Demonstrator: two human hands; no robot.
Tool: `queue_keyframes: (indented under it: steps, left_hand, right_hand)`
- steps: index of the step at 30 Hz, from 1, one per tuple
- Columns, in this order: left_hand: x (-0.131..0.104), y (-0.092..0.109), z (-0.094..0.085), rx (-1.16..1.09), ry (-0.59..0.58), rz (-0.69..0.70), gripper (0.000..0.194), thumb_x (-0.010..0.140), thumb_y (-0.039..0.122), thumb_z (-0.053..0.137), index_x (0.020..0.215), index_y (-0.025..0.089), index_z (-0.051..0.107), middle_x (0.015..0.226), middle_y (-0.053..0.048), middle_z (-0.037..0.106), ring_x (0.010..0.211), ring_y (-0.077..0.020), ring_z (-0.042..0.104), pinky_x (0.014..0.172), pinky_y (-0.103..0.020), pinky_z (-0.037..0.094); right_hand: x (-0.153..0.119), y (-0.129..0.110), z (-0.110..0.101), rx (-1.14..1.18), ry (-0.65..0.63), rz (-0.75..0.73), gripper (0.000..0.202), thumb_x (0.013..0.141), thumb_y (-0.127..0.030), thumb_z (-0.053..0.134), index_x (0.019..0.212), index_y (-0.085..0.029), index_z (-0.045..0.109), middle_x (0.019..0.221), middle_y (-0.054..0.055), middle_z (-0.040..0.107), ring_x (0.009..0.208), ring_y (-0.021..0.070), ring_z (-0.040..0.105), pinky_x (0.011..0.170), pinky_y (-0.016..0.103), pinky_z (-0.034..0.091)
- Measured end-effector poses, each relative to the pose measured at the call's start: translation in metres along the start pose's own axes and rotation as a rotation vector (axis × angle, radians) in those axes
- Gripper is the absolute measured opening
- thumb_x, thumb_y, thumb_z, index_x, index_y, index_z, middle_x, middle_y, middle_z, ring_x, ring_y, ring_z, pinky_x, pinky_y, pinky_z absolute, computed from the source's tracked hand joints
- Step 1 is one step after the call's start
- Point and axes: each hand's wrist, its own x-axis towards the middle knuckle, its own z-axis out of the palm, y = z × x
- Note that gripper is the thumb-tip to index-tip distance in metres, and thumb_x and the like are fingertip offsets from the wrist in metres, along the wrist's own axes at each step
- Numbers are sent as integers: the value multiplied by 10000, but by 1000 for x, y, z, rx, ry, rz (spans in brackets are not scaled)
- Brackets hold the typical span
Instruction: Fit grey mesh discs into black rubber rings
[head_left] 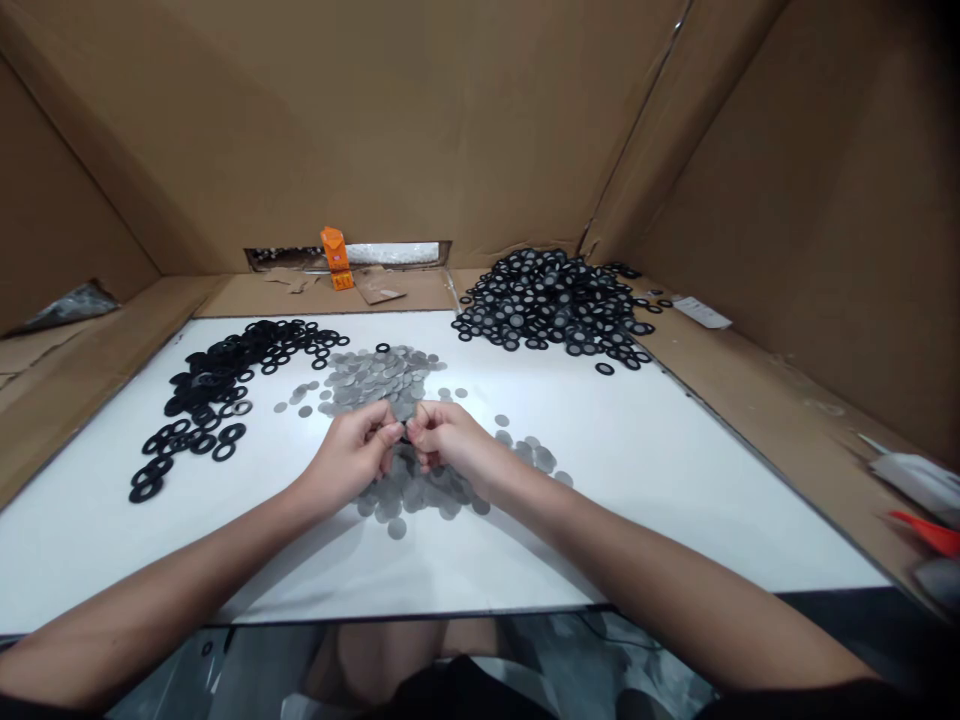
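Observation:
My left hand (361,444) and my right hand (442,438) meet fingertip to fingertip over the middle of the white board. Both are closed in a pinch on one small dark piece (406,432), mostly covered by the fingers; its colour matches the black rings. Thin grey discs (381,376) lie heaped just beyond the hands, and more grey discs (416,490) spread underneath them. A single black ring (382,348) rests at the far edge of the heap. To the left is a curved pile of flat black rings (217,370).
At the back right stands a large pile of black rings with grey centres (547,305). Cardboard walls (375,120) enclose the white board (637,480). An orange box (337,258) stands by a slot at the back. A white-and-red item (922,490) lies at the right edge.

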Motion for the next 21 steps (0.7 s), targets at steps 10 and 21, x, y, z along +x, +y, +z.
queue_keyframes:
  steps: [10,21]
  left_hand:
    - [1,-4,0,-101,4,-14,280,911,310,466,662,191,415,487,53,533,418,-84,485,453,-197,374]
    - [1,-5,0,-88,23,-22,304,907,337,483,652,188,412,481,49,533,405,-84,489,443,-194,374]
  right_hand:
    - [2,-2,2,-25,18,6,189,657,-60,547,578,-189,433,448,-55,481,412,77,458,455,188,370]
    - [5,-1,1,-114,39,-70,222,694,-70,584,570,-190,445,429,-55,491,430,83,442,461,189,336]
